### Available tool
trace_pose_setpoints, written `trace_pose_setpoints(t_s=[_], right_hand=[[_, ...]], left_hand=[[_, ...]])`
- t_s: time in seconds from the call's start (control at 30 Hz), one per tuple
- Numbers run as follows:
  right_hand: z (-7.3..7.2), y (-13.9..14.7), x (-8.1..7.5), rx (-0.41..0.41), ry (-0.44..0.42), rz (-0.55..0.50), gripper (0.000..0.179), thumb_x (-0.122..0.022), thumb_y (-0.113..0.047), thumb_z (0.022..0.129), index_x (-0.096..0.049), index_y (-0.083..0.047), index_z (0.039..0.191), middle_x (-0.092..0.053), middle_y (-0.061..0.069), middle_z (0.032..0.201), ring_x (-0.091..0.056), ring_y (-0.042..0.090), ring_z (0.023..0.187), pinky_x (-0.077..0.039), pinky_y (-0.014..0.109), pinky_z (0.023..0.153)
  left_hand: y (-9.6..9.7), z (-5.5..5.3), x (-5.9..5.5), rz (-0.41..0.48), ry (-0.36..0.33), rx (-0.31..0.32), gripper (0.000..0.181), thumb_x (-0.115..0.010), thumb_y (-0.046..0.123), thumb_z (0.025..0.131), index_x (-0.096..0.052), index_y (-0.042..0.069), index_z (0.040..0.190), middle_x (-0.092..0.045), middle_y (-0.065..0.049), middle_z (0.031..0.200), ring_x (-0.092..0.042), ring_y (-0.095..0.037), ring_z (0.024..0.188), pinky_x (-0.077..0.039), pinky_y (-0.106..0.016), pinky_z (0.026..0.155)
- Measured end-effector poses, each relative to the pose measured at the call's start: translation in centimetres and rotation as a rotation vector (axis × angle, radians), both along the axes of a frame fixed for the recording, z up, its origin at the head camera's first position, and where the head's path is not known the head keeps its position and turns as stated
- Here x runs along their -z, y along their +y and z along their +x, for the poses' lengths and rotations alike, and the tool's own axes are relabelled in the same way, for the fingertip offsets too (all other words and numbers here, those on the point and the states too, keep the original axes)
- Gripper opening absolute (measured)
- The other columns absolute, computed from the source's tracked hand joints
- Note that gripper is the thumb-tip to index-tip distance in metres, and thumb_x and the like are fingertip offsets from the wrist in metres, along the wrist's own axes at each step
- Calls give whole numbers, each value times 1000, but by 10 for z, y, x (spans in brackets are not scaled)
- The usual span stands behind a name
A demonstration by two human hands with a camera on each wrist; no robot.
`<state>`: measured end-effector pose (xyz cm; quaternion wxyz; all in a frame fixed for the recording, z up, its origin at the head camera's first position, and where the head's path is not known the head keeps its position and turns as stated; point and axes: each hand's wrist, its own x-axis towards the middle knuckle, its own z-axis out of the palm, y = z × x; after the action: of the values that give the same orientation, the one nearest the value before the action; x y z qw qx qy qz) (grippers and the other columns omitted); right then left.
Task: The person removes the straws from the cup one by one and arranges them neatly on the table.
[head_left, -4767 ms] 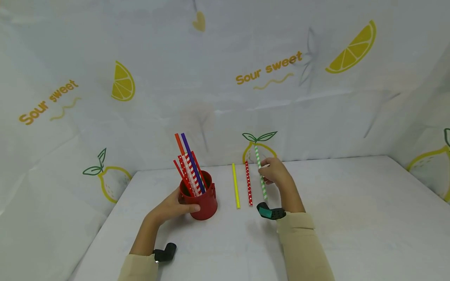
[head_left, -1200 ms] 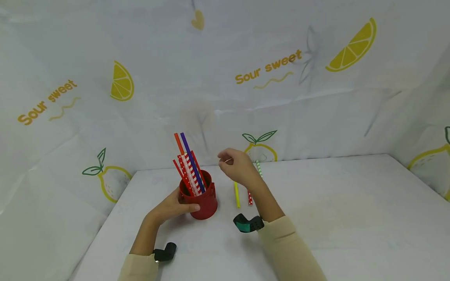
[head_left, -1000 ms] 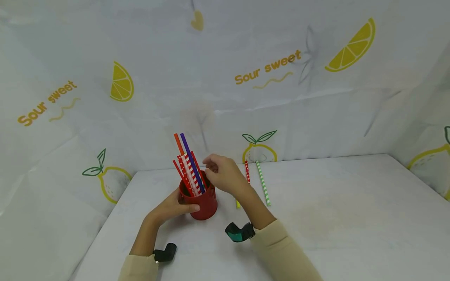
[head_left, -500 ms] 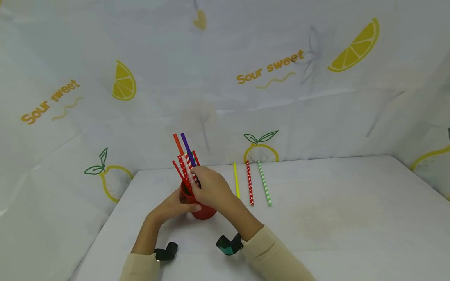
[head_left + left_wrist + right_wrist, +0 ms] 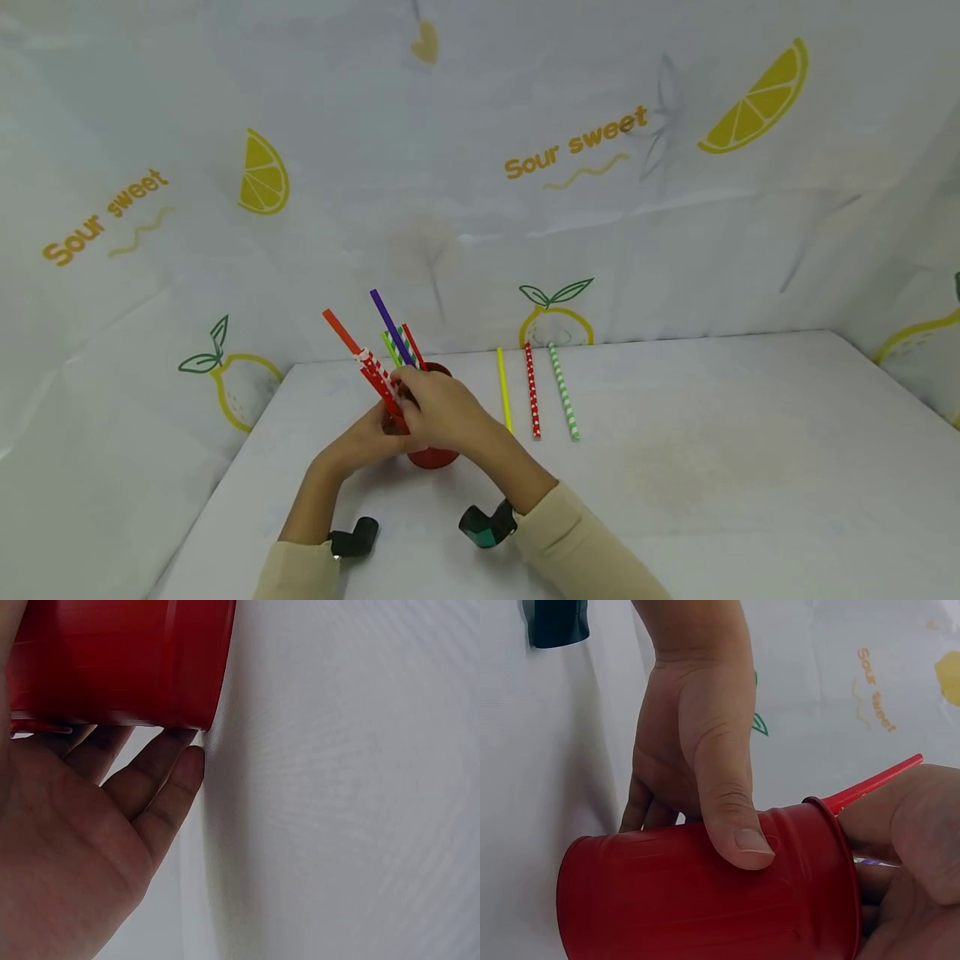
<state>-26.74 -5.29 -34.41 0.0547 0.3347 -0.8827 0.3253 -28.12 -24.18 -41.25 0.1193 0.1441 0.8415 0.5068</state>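
My left hand (image 5: 367, 437) holds a small red bucket (image 5: 435, 458) from its left side. Its thumb lies across the front, as the right wrist view also shows, and the fingers reach round the back. Several straws stand in the bucket. My right hand (image 5: 442, 408) reaches over the rim among them; its fingertips are mostly hidden, so whether they pinch a straw cannot be told. An orange straw (image 5: 341, 330) and several red-and-white straws (image 5: 375, 371) lean left of that hand. A purple straw (image 5: 390, 323) and green ones (image 5: 393, 346) rise behind it.
On the white table (image 5: 712, 500), right of the bucket, a yellow straw (image 5: 504, 387), a red dotted straw (image 5: 532, 392) and a green striped straw (image 5: 564, 392) lie side by side, apart. A lemon-print cloth (image 5: 480, 208) hangs behind.
My right hand has left the green striped straw and moved left into the bucket's straws. The orange and red-and-white straws now tilt further left. My left hand keeps its hold on the bucket.
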Motion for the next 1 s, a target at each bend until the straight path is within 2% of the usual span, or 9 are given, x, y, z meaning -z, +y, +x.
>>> trace_pose_setpoints(t_s=[0.1, 0.3, 0.4, 0.5, 0.6, 0.67, 0.8, 1.0], right_hand=[[-1, 1, 0, -18, -41, -12, 36, -64, -8, 96, -58, -6, 132, -68, 3, 108, -61, 11, 86, -57, 27, 79], [-3, 5, -1, -60, -128, -36, 34, -65, -8, 96, -58, -10, 129, -65, 0, 99, -59, 12, 83, -56, 24, 72], [-5, 8, -3, -91, -160, -50, 34, -65, -8, 96, -58, -11, 130, -64, -1, 100, -59, 12, 88, -57, 27, 76], [-8, 11, -4, -128, -166, -64, 25, -65, -5, 95, -62, -9, 119, -63, 1, 97, -59, 14, 88, -57, 27, 77], [-11, 13, -3, -156, -174, -75, 12, -64, -3, 93, -62, -9, 103, -59, 2, 88, -57, 14, 82, -54, 24, 71], [-11, 14, -4, -165, -191, -75, 9, -63, -2, 93, -59, -9, 96, -56, 3, 83, -56, 14, 77, -52, 22, 65], [-9, 18, -8, -182, -209, -36, 10, -61, -3, 95, -56, -11, 95, -54, 2, 78, -54, 13, 71, -48, 21, 60], [-10, 32, -16, -242, -193, 9, 7, -60, -4, 97, -58, -11, 97, -55, 0, 76, -54, 12, 72, -48, 22, 62]], left_hand=[[0, 0, 0, 4, 2, 14, 81, -77, 26, 86, -33, 10, 152, -56, -9, 132, -53, -29, 119, -52, -45, 93], [1, 0, -1, -11, -25, -31, 83, -81, 29, 83, -37, 10, 151, -57, -9, 130, -53, -30, 119, -53, -47, 92], [1, 1, -1, -12, -23, -33, 81, -81, 30, 83, -39, 11, 149, -57, -9, 130, -52, -30, 120, -53, -48, 92], [1, 1, -2, -6, -10, -9, 80, -81, 30, 84, -39, 12, 149, -56, -8, 132, -52, -30, 122, -53, -46, 92], [2, 0, -2, -4, -4, -2, 81, -81, 29, 84, -37, 14, 151, -55, -7, 135, -51, -30, 124, -53, -46, 93], [2, 0, -2, 5, 0, 1, 82, -82, 28, 85, -36, 15, 151, -54, -7, 137, -50, -31, 126, -52, -47, 94], [3, -1, -1, 16, 15, 6, 82, -82, 27, 85, -35, 18, 151, -52, -6, 139, -49, -30, 128, -50, -47, 97], [4, 0, -2, 17, 13, -12, 79, -83, 25, 84, -38, 21, 149, -52, -3, 139, -48, -28, 129, -50, -46, 98]])
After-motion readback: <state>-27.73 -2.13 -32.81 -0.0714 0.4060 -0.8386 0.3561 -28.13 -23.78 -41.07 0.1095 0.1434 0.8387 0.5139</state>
